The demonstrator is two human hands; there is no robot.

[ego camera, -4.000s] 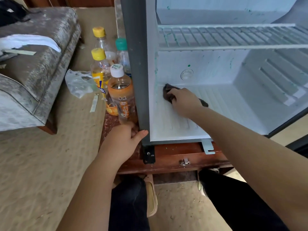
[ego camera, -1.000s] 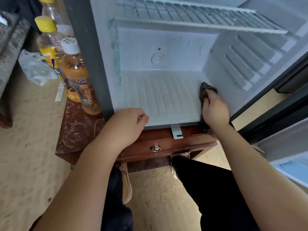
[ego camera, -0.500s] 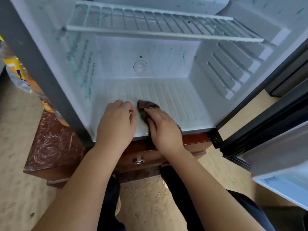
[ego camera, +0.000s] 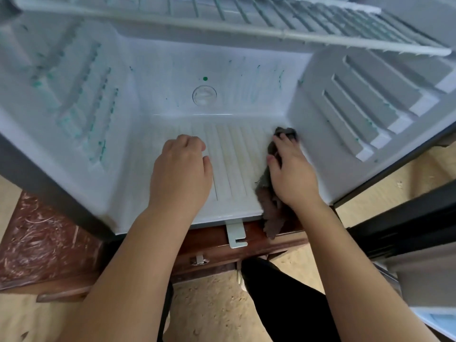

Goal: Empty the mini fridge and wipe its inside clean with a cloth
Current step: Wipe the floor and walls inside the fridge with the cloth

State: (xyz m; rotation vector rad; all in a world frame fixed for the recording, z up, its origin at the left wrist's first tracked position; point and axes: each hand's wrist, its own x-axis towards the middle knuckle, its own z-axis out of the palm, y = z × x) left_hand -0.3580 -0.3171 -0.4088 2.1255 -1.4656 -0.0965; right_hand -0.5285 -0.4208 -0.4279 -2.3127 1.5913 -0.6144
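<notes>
Right hand (ego camera: pixel 293 178) pressing a dark cloth (ego camera: pixel 271 211) onto the mini fridge (ego camera: pixel 160 77) floor, close against the right wall.

Fingers laid fairly straight over the cloth, thumb out to the side, not clenched; cloth's tail trailing over the front lip onto the wooden cabinet (ego camera: pixel 44 238). Left hand (ego camera: pixel 182 174) resting on the ribbed floor left of centre, fingers loosely curled, grasping nothing, apart from the cloth. White wire shelf (ego camera: pixel 222 18) overhead. Green dot (ego camera: pixel 204 78) on the back wall, green streaks down the left wall. Door (ego camera: pixel 419 218) swung open at right.
</notes>
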